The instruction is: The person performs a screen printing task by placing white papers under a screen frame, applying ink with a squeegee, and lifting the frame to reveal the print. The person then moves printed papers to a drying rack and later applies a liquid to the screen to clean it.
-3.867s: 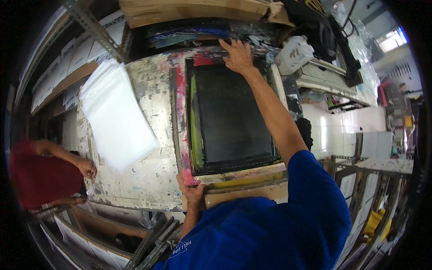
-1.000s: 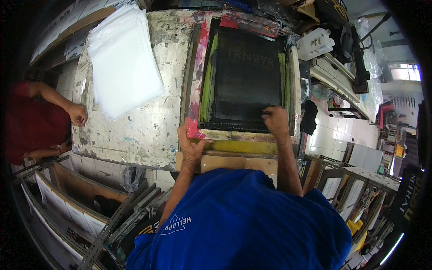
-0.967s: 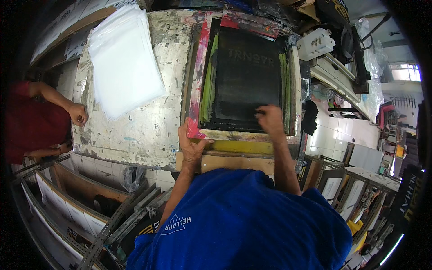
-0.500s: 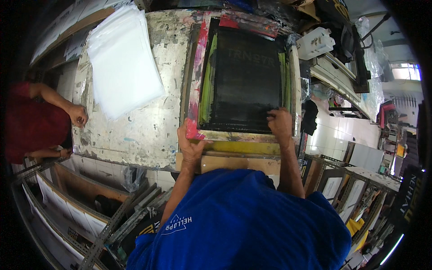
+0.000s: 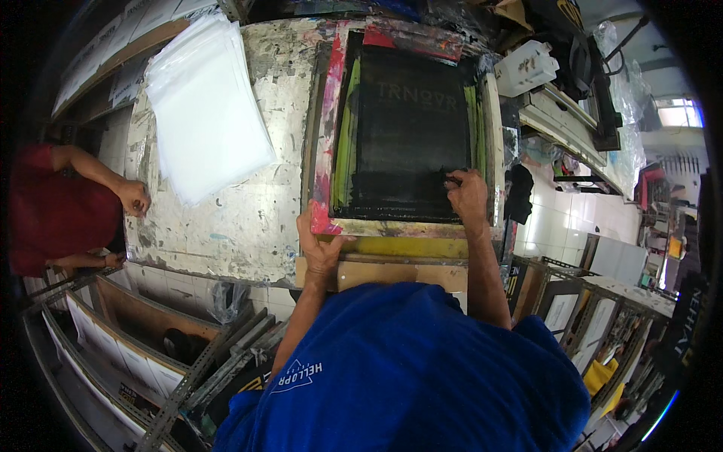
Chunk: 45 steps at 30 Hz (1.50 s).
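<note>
On a pale, ink-spattered worktable (image 5: 226,233), a rectangular, paint-smeared screen frame (image 5: 329,151)

At the frame's near left corner, the person's bare left hand (image 5: 320,250) is partly open, holding the corner with its thumb spread to the right. Over the near right part of the dark, ink-coated mesh (image 5: 410,143), the bare right hand (image 5: 468,199) is loosely curled, fingertips drawn together; whether they pinch anything cannot be told. Left of the frame lies a stack of white, translucent sheets (image 5: 211,113).

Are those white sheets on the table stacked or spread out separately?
Stacked, though loosely: the white sheets overlap in one pile on the table, their edges slightly fanned.
</note>
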Tool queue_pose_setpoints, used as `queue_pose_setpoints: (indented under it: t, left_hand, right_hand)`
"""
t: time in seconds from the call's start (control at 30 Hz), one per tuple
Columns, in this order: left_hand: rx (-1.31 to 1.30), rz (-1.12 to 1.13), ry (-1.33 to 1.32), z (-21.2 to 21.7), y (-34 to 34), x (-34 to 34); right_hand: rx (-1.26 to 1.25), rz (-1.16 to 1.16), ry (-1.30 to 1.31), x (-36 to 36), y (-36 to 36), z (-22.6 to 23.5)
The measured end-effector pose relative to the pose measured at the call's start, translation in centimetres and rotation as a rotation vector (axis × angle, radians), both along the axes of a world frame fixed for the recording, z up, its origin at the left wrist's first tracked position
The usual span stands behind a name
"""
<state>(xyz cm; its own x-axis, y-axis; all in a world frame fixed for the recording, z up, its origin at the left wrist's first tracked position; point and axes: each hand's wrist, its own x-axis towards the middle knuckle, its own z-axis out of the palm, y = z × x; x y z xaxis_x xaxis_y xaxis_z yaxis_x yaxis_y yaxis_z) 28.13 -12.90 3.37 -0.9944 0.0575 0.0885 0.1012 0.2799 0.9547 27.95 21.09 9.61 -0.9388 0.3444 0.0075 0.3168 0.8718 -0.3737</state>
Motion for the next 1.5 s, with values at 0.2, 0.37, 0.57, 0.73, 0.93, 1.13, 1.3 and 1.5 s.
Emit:
queue_pose_setpoints:
  t: [0.2,0.37,0.57,0.73,0.93,1.13,1.3,1.5]
  left_hand:
    - [0.087,-0.020,-0.037,-0.6,0.1,-0.1]
    - [0.079,0.010,-0.025,0.1,0.2,0.1]
    - [-0.018,-0.012,0.009,-0.6,-0.1,-0.1]
    - [0.046,0.002,-0.002,-2.0,-0.6,0.2]
    - [0.202,-0.022,-0.096,-1.3,0.1,0.2]
    - [0.381,0.030,-0.203,-1.3,-0.1,0.5]
    - [0.136,-0.001,0.015,0.9,-0.1,-0.5]
    - [0.077,0.000,0.164,7.5,1.1,-1.8]
  right_hand:
    - [-0.147,0.291,0.010,-3.8,-10.9,-0.5]
    - [-0.148,0.116,-0.196,-1.3,-7.2,0.5]
    - [-0.007,0.039,-0.046,3.4,1.4,1.8]
    - [-0.075,-0.359,0.234,-0.7,7.7,6.1]
    - [0.201,-0.303,0.161,-2.4,20.6,0.8]
    - [0.080,-0.484,0.034,2.0,19.1,2.1]
    - [0.223,-0.486,0.096,8.9,13.8,1.2]
    - [0.066,-0.454,0.467,11.1,14.3,-1.4]
